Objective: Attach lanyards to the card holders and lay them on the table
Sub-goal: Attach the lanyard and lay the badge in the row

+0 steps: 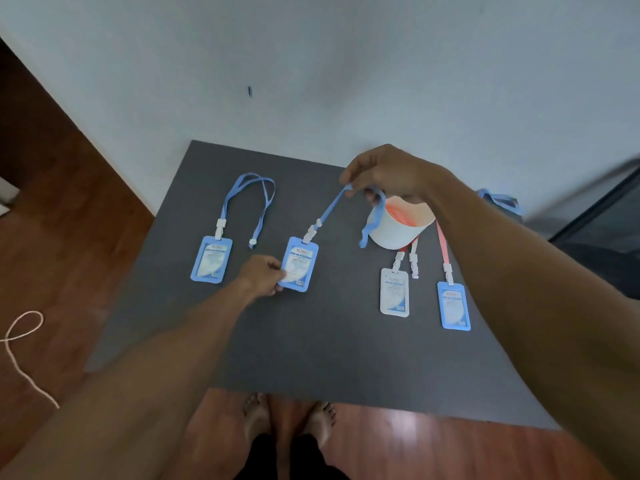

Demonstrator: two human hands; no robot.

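Observation:
My left hand [265, 273] pinches the lower left corner of a blue card holder [300, 263] that lies on the dark grey table [311, 358]. Its blue lanyard [332, 206] is clipped to the holder's top and runs up to my right hand [384, 174], which grips the strap above the table. The strap's other end [372, 223] hangs down beside a white cup. To the left lies a second blue holder [211, 259] with its blue lanyard [252, 199] attached. On the right lie a white holder [394, 292] and a blue holder [453, 305], both on pink lanyards [442, 244].
A white paper cup [398, 226] with a pink inside stands at the table's back right, under my right hand. More blue straps [498, 200] lie at the far right edge. A pale cord [20, 341] lies on the wooden floor at left. My bare feet [287, 420] stand at the table's front edge.

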